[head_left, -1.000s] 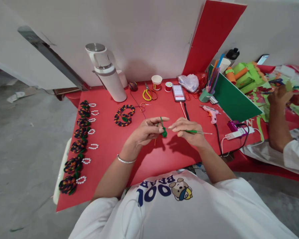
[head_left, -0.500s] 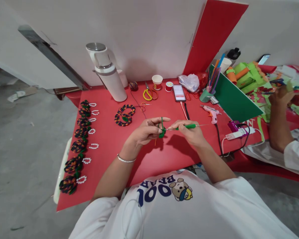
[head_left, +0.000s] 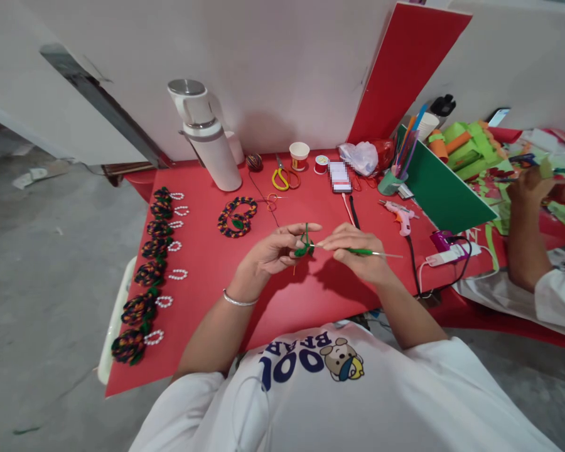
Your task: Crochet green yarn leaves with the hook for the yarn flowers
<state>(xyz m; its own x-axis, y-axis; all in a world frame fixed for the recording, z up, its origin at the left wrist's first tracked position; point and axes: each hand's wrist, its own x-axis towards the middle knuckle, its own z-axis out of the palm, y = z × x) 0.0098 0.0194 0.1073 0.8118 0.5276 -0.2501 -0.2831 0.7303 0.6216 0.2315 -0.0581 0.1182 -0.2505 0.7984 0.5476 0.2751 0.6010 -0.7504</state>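
Note:
My left hand [head_left: 279,248] pinches a small piece of green crochet [head_left: 304,250], with a green yarn strand running up over its raised index finger. In my right hand [head_left: 358,251] is a crochet hook [head_left: 365,252] with a green grip, held between closed fingers. Its metal tip meets the green piece; the other metal end points right. A short orange thread hangs below the work. Left of my hands lies a braided multicoloured yarn loop [head_left: 222,225] with a green leaf shape in it.
Several dark multicoloured yarn flowers [head_left: 149,274] and bead loops [head_left: 177,274] line the left edge. Behind stand a white flask [head_left: 214,154], yarn ball [head_left: 253,162], scissors [head_left: 280,179], paper cup [head_left: 299,157] and phone [head_left: 339,177]. A glue gun [head_left: 401,215] lies right; another person's hands work beyond a green board [head_left: 445,185].
The hook has tilted, its back end now lower and farther right. My right fingers have stretched more along it. The green piece has turned slightly in my left fingers.

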